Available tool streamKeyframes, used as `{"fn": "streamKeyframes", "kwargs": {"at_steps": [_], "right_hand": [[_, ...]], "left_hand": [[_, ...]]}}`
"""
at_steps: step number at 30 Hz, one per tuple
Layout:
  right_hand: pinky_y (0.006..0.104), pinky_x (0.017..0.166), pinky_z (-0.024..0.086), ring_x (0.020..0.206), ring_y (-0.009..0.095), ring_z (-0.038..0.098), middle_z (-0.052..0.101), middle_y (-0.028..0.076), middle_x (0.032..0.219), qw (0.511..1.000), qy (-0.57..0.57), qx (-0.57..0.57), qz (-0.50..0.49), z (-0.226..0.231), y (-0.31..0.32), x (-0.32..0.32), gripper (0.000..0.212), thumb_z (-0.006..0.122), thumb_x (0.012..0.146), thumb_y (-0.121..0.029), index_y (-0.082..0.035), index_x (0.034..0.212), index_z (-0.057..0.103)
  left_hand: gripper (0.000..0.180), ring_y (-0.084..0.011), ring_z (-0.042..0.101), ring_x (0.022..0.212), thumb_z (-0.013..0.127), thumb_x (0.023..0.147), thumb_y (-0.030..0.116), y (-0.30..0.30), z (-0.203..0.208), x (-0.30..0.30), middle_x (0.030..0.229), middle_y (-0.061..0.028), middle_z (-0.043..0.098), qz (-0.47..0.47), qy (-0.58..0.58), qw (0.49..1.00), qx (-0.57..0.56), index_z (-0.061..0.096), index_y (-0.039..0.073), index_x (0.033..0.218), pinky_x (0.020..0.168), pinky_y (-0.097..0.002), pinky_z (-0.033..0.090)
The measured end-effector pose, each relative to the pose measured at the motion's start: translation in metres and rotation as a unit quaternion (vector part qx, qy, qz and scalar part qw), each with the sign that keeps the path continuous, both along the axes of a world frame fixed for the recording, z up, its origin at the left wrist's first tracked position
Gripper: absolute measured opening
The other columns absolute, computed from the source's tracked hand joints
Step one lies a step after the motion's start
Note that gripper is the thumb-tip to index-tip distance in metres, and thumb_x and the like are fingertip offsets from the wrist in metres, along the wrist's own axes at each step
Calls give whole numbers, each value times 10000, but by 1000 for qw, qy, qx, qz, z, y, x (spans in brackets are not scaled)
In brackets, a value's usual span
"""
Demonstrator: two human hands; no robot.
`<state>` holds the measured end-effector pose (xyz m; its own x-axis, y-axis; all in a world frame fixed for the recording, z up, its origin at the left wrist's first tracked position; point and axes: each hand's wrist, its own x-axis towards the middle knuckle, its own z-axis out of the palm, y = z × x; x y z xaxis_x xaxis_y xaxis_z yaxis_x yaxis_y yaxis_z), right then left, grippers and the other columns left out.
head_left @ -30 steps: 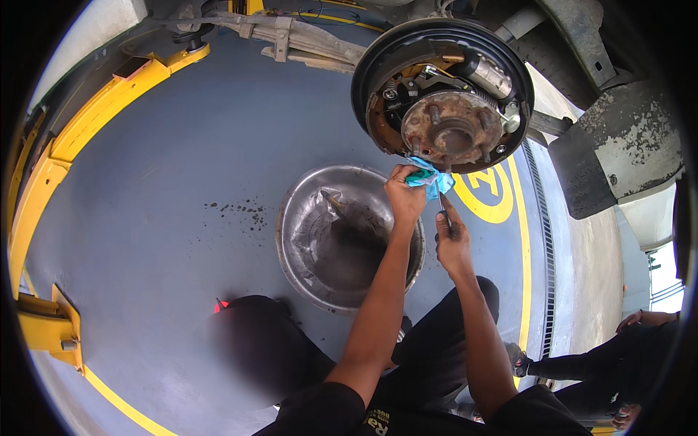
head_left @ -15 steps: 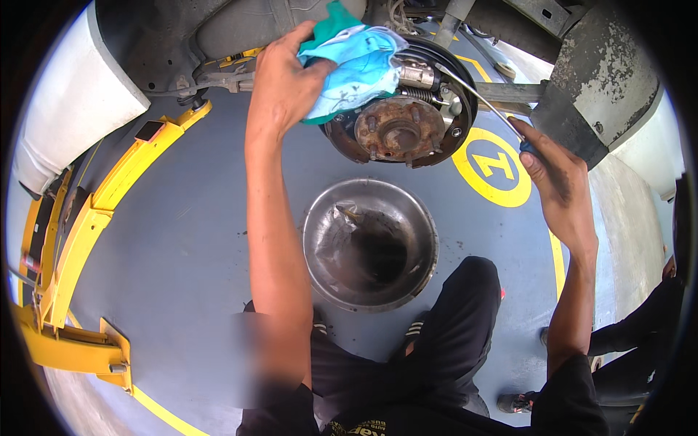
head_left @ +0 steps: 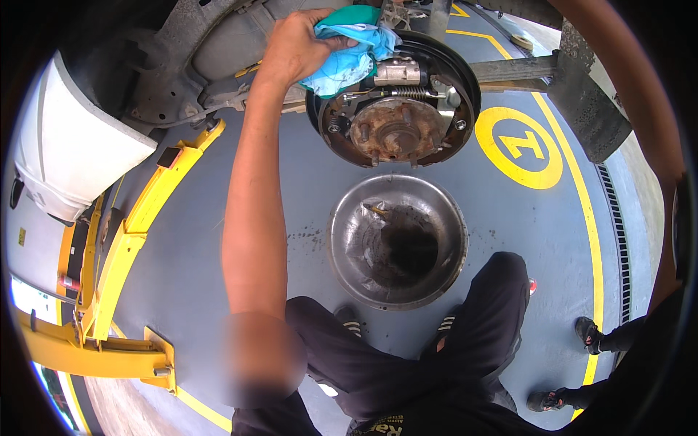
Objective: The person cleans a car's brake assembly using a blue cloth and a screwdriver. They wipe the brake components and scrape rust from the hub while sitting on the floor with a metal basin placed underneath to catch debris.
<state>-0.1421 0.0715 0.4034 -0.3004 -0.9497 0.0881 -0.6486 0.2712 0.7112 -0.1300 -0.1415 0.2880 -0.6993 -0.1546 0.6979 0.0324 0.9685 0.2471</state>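
My left hand (head_left: 297, 45) is closed round a crumpled light-blue and green cloth (head_left: 345, 52). The cloth lies against the upper left rim of a drum brake assembly (head_left: 396, 98). Its rusty hub (head_left: 398, 132) with several studs faces me, and a brake spring (head_left: 411, 92) and a silver wheel cylinder (head_left: 398, 71) show above the hub. My right forearm (head_left: 640, 87) rises along the right side and leaves the picture at the top, so my right hand and anything in it are out of sight.
A metal basin (head_left: 338, 243) holding dark dirty residue stands on the floor below the brake. Yellow lift arms (head_left: 120, 280) run along the left, beside a white body panel (head_left: 87, 138). Another person's shoes (head_left: 547, 401) are at the lower right.
My right hand, earlier holding a screwdriver at the brake's right side, has gone up out of view. My left hand and the cloth have shifted slightly; the whole view has moved.
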Motion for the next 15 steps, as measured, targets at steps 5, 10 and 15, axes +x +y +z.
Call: {"fn": "streamKeyframes", "kwargs": {"at_steps": [5, 10, 15], "right_hand": [[452, 817, 563, 949, 334, 715, 752, 190, 1040, 999, 20, 41, -26, 14, -19, 8, 327, 673, 835, -159, -80, 1137, 771], [468, 826, 561, 976, 347, 716, 753, 196, 1064, 996, 25, 72, -53, 23, -25, 15, 334, 680, 805, -171, -51, 1102, 775], [473, 834, 559, 986, 354, 716, 751, 197, 1071, 994, 30, 88, -62, 30, -31, 21, 330, 673, 798, -162, -41, 1087, 777]], "left_hand": [[443, -340, 754, 868, 913, 716, 261, -14, -1, 12, 980, -164, 780, -27, -14, 999, -20, 790, 143, 1125, 836, -420, 587], [539, -357, 753, 921, 923, 684, 172, 18, 4, 3, 999, -187, 771, 19, 62, 996, -57, 774, 158, 1202, 873, -426, 589], [481, -365, 750, 942, 898, 715, 158, 4, 8, 18, 1016, -226, 757, 35, -25, 998, -56, 777, 135, 1180, 873, -448, 589]]}}
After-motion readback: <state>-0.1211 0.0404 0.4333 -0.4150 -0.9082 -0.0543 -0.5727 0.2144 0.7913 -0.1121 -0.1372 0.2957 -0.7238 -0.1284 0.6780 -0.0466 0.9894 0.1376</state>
